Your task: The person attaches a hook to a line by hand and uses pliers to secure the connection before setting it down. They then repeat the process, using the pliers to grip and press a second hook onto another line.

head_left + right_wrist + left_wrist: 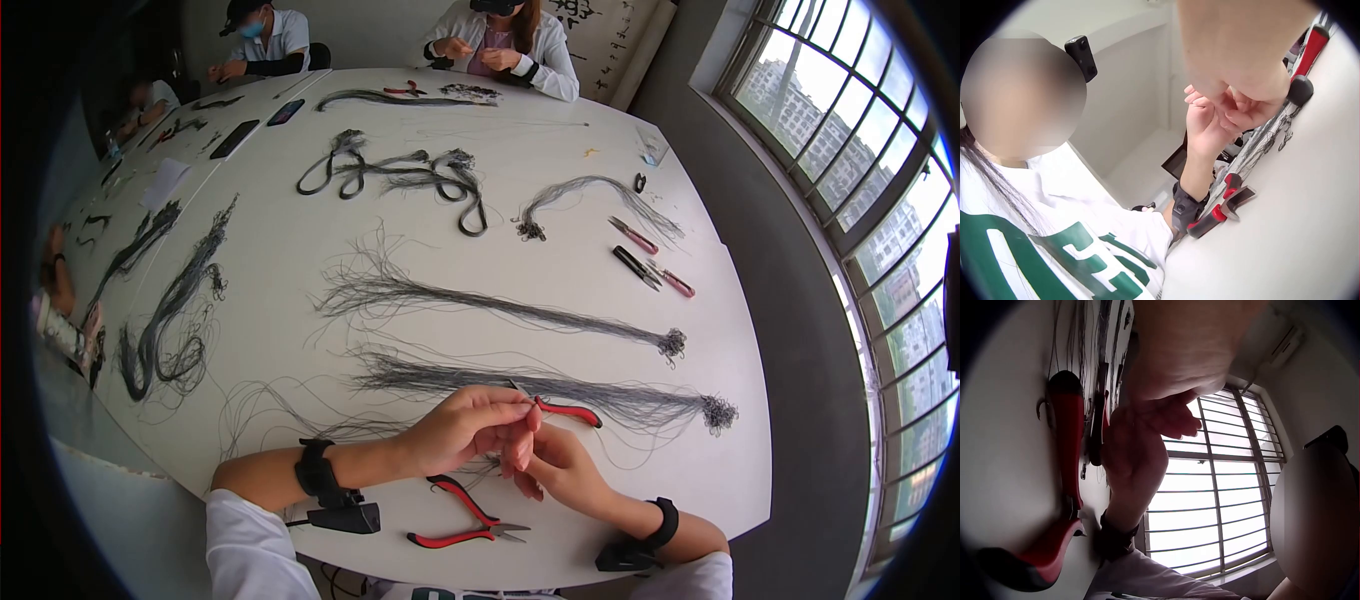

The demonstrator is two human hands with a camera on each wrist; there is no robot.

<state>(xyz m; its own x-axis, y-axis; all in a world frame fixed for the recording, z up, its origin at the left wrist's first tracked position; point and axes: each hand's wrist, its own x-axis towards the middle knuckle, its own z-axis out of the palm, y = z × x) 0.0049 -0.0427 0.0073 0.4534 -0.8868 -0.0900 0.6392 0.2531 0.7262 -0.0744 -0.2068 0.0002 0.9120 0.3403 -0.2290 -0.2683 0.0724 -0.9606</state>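
My left hand (465, 430) and right hand (570, 470) meet over the near part of the table, thumbs and fingertips drawn together. Whatever may be between the fingers is hidden by them; I cannot tell if they pinch something. In the right wrist view the left hand (1207, 128) sits behind the right hand (1247, 94), fingers overlapping. Below them lie pliers with red and black handles (450, 541), spread apart. Another red-handled tool (570, 410) lies just beyond the fingers. A bundle of dark wires (600, 393) with curled ends stretches behind the hands.
Further back lie a second wire bundle (520, 312), a looped dark bundle (470, 195) and a smaller one (580, 187). Thread snips (636, 268) rest at the right. Loose wires (270, 405) spread at the left. Other people sit round the table; a barred window (880, 150) is at the right.
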